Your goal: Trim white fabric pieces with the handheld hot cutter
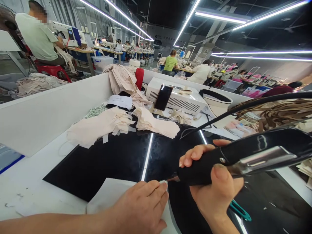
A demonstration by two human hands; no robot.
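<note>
My right hand (214,182) is wrapped round a black corded hand tool (202,165) with a metal lever (265,159) along its side, the thumb near the lever. Its narrow metal tip (173,178) points left and reaches my left hand's fingertips. My left hand (143,204) lies over a white sheet-like piece (109,191), fingers pressed together, pinching its edge by the tip. A small pale bit shows at those fingertips; the palm side is hidden. Under both hands is a glossy black board (109,165). Beside my right wrist a teal loop-shaped thing (240,209) is partly hidden.
Two stacks of pale fabric pieces (156,123) lie at the board's far edge. Behind stand a vented white box (175,96), a leaning phone (163,97) and a red cone (139,78). The tool's black cable (255,102) arches at right. White walls (56,110) edge the table; people sew beyond.
</note>
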